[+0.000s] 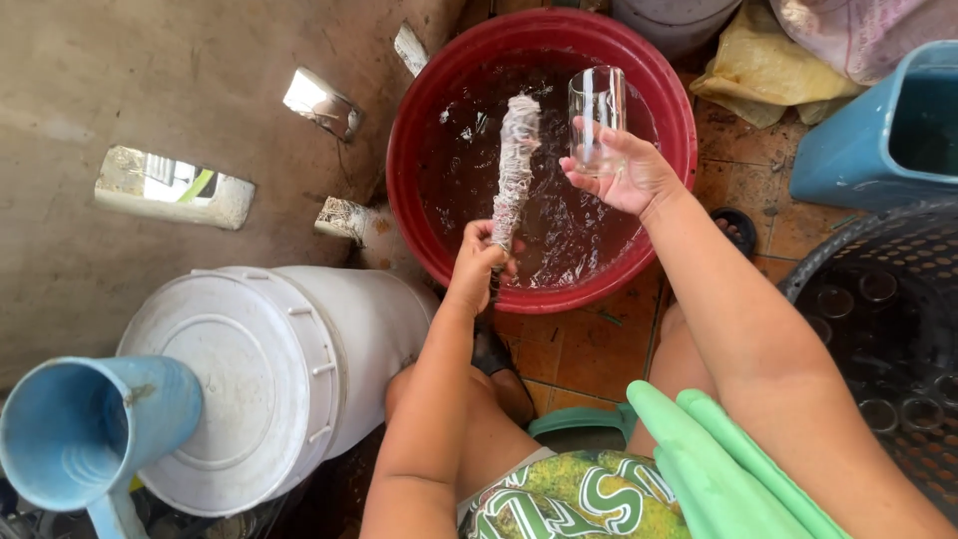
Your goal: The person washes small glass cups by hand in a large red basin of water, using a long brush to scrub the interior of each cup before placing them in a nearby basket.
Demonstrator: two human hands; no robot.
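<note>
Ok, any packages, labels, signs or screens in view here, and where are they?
No packages, signs or screens.
Only printed item: the garment at the bottom edge, on the person's lap, yellow-green with large white-and-dark-green lettering, partly cut off.
Clear glass in the right hand: unlabelled.

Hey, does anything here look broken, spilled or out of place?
Nothing looks broken or spilled. The right hand holds a clear drinking glass intact above the red plastic basin of water; the left hand grips a frayed, net-wrapped scrubbing brush.
</note>
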